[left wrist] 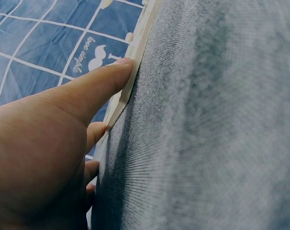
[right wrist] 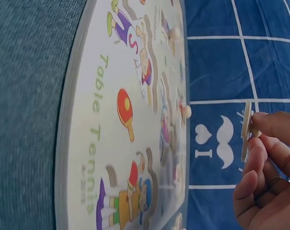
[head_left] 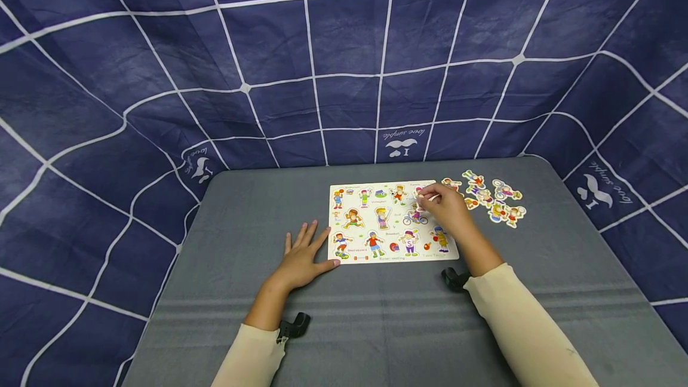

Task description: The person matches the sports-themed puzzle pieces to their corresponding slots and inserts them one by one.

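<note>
A white wooden puzzle board point(head_left: 371, 209) printed with children playing sports lies flat on the table. My left hand point(head_left: 303, 263) has its fingers spread at the board's left edge. In the left wrist view the thumb point(left wrist: 104, 81) lies along that edge point(left wrist: 128, 91). Over the board's upper right part, my right hand point(head_left: 446, 208) pinches a thin puzzle piece point(right wrist: 247, 134) by its small knob, between thumb and fingertips. The right wrist view catches this piece edge-on, so its picture is hidden. Below it, the cyclist picture point(head_left: 415, 218) shows on the board.
Several loose cut-out puzzle pieces point(head_left: 500, 211) lie in a cluster to the right of the board, beyond the right forearm. A grey cloth point(head_left: 258, 208) covers the table. Dark blue curtains point(head_left: 344, 100) with white lines stand behind it and at both sides.
</note>
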`<state>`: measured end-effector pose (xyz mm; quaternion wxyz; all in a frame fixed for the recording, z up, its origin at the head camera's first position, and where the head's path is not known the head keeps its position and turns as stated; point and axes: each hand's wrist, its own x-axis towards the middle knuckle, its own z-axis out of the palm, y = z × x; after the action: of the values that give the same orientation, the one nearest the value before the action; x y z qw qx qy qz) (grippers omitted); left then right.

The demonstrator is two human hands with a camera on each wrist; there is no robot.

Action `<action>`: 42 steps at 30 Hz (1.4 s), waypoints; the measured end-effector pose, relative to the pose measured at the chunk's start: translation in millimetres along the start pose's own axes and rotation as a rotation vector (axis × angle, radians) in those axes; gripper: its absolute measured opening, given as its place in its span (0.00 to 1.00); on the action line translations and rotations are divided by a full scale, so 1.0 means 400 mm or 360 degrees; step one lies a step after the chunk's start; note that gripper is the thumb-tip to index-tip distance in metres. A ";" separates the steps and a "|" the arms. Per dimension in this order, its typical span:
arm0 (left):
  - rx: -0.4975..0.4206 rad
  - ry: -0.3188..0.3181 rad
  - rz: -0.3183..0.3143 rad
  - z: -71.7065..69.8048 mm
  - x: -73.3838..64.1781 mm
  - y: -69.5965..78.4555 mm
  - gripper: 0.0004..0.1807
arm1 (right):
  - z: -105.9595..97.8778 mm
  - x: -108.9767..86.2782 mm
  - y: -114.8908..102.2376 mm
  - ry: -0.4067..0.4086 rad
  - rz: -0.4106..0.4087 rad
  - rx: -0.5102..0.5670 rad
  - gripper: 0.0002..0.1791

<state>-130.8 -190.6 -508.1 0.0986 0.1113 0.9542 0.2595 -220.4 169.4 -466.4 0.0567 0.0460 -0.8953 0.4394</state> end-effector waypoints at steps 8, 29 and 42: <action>0.0002 0.0026 0.0008 0.011 0.002 -0.013 0.49 | 0.027 0.020 -0.016 -0.0058 0.0051 -0.0011 0.10; 0.0009 -0.0035 -0.0031 0.007 0.006 -0.012 0.50 | 0.138 0.081 -0.051 -0.0153 -0.0043 -0.0045 0.07; 0.0043 -0.0055 -0.0060 0.001 0.006 -0.007 0.49 | 0.201 0.104 -0.087 -0.0206 -0.0045 -0.0011 0.08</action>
<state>-133.6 -192.0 -510.3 0.1184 0.0991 0.9577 0.2428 -261.7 83.2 -482.3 0.0050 0.0868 -0.8979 0.4316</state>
